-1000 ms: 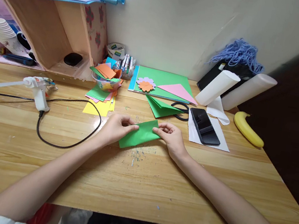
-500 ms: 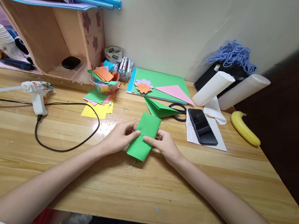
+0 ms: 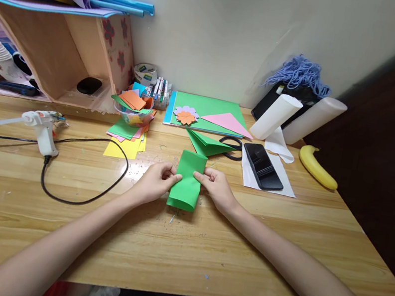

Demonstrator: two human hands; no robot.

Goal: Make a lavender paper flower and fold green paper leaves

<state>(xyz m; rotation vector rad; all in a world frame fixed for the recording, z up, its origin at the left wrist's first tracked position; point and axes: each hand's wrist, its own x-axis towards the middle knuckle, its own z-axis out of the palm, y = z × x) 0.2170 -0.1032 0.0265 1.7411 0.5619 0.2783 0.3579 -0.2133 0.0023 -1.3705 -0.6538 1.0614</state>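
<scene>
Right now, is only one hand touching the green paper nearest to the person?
No, the left hand and the right hand both pinch this green paper, one at each side edge.

Right of your right grip (image 3: 217, 190): one banana (image 3: 316, 168), one phone (image 3: 263, 167), two rolls (image 3: 276, 117). Left of your left grip (image 3: 154, 182): one glue gun (image 3: 44, 133).

Passable at lower centre of frame; blocked centre-left by hot-glue gun (image 3: 46, 137) and looped cord (image 3: 70, 202), centre-right by smartphone (image 3: 263, 167).
</scene>
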